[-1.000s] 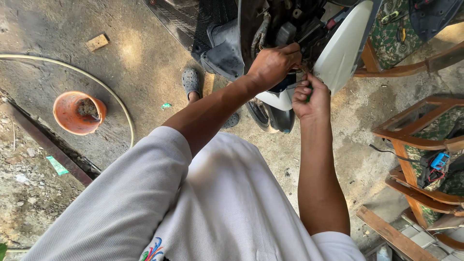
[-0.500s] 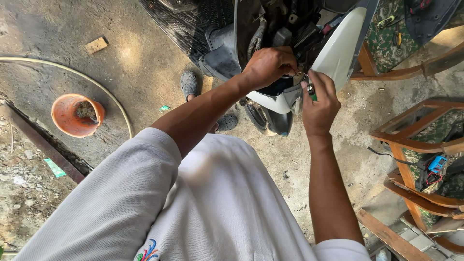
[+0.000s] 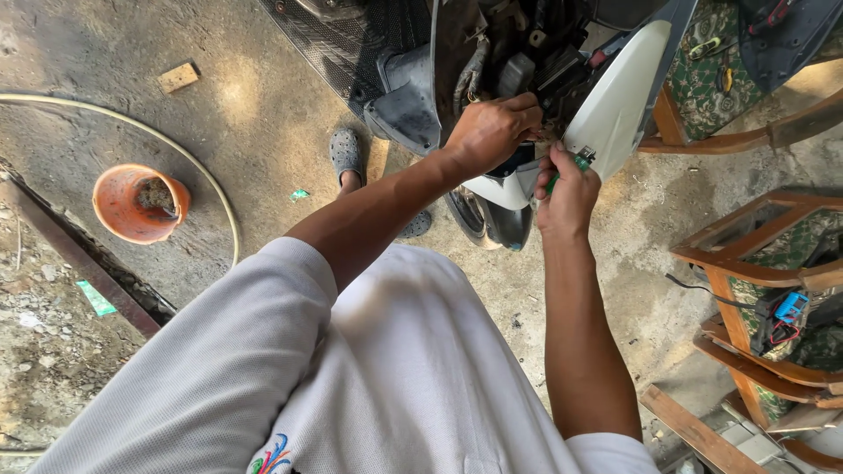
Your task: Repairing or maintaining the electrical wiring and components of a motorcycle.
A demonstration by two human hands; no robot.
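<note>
At the front of the opened scooter (image 3: 527, 61), its dark, dusty innards bared between a smooth white side panel (image 3: 615, 101) and grey moulded plastic, we work standing over rough, cracked concrete (image 3: 263, 114). Around us sit wooden chair frames (image 3: 746, 263) with patterned green cushions, a round orange bucket (image 3: 136, 206) ringed by a pale hose (image 3: 176, 149), and a small wooden block (image 3: 178, 76).

Our left hand (image 3: 492, 132) is curled shut around something at the lower edge of the cavity, probably a connector or bracket, though the knuckles hide it. Our right hand (image 3: 566, 197) is closed in a fist around a green-handled tool (image 3: 571, 167), likely a small screwdriver, its tip up against the panel's bottom edge just beside the left hand.

The risk we see: the tip could slip off whatever it engages and score the glossy panel or jab the left fingers, since both hands crowd one spot. A loosened small part could also drop and vanish among the grit below.
</note>
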